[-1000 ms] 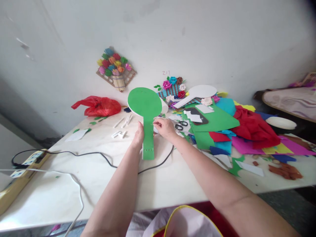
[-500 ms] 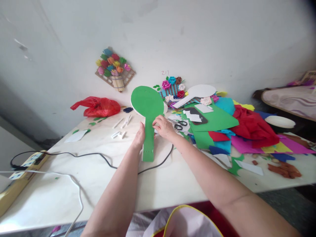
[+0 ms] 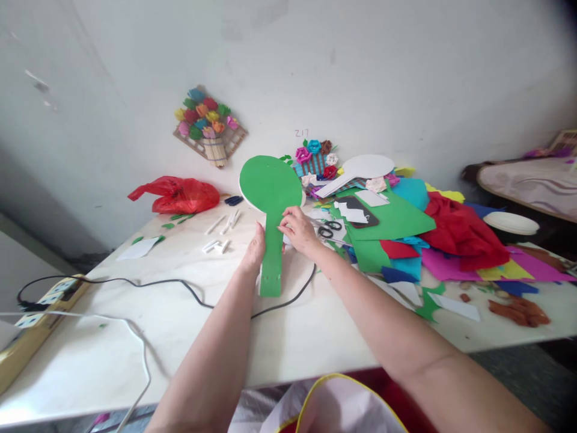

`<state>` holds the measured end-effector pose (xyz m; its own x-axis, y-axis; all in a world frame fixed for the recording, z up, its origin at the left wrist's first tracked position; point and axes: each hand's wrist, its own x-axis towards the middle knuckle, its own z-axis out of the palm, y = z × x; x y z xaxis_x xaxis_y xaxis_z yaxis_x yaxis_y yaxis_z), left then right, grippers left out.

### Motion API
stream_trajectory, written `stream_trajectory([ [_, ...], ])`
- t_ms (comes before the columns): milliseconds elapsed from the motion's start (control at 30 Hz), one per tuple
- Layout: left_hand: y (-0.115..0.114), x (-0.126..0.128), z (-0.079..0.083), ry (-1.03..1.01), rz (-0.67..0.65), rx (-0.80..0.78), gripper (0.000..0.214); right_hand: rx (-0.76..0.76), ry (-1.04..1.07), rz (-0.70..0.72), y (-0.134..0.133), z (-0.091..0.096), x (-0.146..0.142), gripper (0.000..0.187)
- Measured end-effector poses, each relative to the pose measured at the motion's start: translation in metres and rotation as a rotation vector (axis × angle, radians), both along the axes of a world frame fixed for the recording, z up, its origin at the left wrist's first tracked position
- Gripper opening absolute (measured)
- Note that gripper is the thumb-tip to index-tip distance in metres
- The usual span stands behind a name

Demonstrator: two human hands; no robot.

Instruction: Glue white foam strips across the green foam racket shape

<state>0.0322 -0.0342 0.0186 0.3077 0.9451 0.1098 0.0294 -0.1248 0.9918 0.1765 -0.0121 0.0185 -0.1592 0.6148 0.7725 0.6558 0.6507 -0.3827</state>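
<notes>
While the left hand (image 3: 255,248) grips the left edge of the green paddle (image 3: 270,185) low on its handle, with its thumb up in front and the other fingers hidden behind, the right hand (image 3: 297,231) has its fingertips bent in and pinching the right edge of the same handle, just below the round top. I cannot tell if a tiny bit of something is caught in that pinch too. The paddle stands up between both hands, over the table (image 3: 198,343), its round part above the fingers and its flat end below them. How far along is it? The front side looks all green, so I think that cover is on. A white rim peeks out by the round part's left side, so the edges may need more work. The back is turned away, so I cannot say if it is green too. Past the right fingers, farther back, lies a white paddle (image 3: 368,165); the side that shows has no green, so it looks not yet done. Just right of those fingers are scissors (image 3: 329,230), with green sheets (image 3: 401,224) beyond them. Left of the left thumb lie white sticks (image 3: 216,225), not being used right now.
</notes>
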Motion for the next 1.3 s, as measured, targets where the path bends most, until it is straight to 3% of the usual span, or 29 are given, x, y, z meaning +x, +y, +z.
stream_trajectory([
  [267, 0.003, 0.001, -0.001, -0.086, -0.035, -0.027, 0.084, 0.035, -0.15, -0.044, -0.01, 0.009, 0.0, 0.009],
  [600, 0.003, 0.005, 0.002, -0.305, -0.134, -0.25, 0.083, 0.174, -0.322, -0.056, -0.007, 0.005, 0.001, 0.014],
  [700, 0.004, 0.002, -0.001, -0.295, -0.17, -0.286, 0.082, 0.16, -0.284, -0.091, -0.008, 0.005, 0.002, 0.015],
  [900, 0.004, 0.001, 0.0, -0.243, -0.141, -0.291, 0.082, 0.103, -0.008, -0.2, -0.004, 0.003, 0.011, 0.019],
  [1100, 0.007, -0.004, 0.001, -0.201, -0.096, -0.25, 0.083, 0.082, -0.014, -0.085, -0.003, 0.008, 0.009, 0.019],
  [1300, 0.017, -0.01, -0.007, -0.122, -0.062, -0.156, 0.084, -0.082, -0.091, 0.016, -0.011, 0.012, 0.003, 0.01],
])
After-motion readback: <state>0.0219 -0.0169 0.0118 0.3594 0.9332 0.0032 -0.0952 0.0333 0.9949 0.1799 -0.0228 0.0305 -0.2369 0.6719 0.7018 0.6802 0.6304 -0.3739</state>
